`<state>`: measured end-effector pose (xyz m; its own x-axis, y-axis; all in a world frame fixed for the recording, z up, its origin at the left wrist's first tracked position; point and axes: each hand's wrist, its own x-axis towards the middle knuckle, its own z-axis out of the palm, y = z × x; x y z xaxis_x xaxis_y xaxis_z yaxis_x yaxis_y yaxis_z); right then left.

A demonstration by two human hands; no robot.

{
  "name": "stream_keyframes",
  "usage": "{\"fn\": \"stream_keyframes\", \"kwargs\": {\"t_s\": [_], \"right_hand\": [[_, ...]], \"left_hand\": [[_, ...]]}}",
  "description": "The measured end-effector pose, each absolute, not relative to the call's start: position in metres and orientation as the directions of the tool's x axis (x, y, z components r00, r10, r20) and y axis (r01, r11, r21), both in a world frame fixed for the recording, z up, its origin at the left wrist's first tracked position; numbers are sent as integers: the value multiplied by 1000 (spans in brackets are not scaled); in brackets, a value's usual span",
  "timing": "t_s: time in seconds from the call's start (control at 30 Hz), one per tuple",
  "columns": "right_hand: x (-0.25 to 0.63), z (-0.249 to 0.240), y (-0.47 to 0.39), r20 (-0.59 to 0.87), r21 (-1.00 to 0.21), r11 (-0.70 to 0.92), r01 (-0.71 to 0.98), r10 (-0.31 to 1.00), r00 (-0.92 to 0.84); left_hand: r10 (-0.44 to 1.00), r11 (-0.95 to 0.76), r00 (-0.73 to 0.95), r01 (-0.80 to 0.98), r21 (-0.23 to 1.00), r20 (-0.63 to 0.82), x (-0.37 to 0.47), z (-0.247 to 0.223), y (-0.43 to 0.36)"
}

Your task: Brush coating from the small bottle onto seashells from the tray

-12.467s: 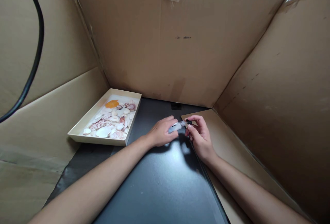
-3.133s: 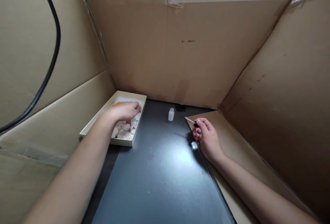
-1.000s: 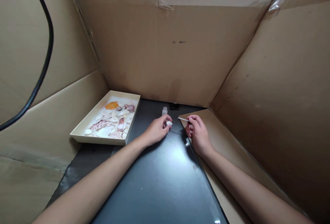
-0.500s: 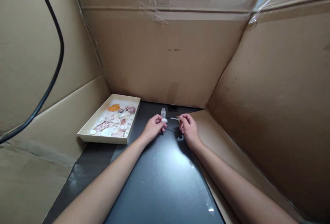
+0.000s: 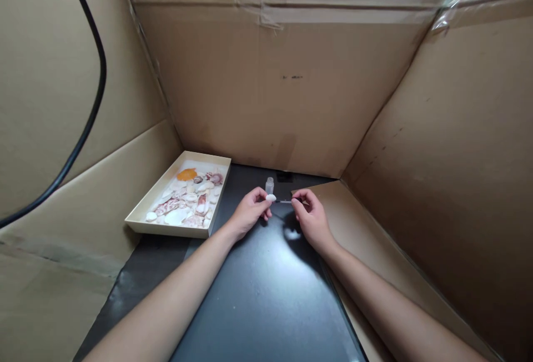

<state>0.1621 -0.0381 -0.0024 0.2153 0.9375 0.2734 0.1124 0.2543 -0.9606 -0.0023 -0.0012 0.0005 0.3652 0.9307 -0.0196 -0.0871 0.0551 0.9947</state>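
My left hand (image 5: pixel 252 210) pinches a small white seashell (image 5: pixel 271 197) between thumb and fingers. From the right, my right hand (image 5: pixel 310 215) grips a thin pale stick (image 5: pixel 285 202) with a dark tip, perhaps a fine brush. Its tip is at the shell's right edge; whether they touch I cannot tell. Just behind the shell stands a small clear bottle (image 5: pixel 270 185), upright and with its mouth uncovered. To the left, a cream tray (image 5: pixel 166 230) holds several white and reddish shells (image 5: pixel 177 216) and an orange piece (image 5: pixel 187 174).
Under my hands is a dark, glossy tabletop (image 5: pixel 250 301). Cardboard walls (image 5: pixel 266 101) enclose the left, back and right sides. A flat cardboard sheet (image 5: pixel 353 229) lies along the right, and a black cable (image 5: pixel 101 68) hangs at the left.
My right hand has brought the stick's tip left and slightly down to the shell. The camera view has shifted slightly, and the left hand still pinches the shell.
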Motion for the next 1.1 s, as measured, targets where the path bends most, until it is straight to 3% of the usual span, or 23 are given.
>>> {"fn": "stream_keyframes", "kwargs": {"t_s": [1.1], "right_hand": [[161, -5, -42, 271, -960, 262, 101, 958, 92]], "left_hand": [[898, 95, 439, -147, 985, -21, -6, -2, 2]]}}
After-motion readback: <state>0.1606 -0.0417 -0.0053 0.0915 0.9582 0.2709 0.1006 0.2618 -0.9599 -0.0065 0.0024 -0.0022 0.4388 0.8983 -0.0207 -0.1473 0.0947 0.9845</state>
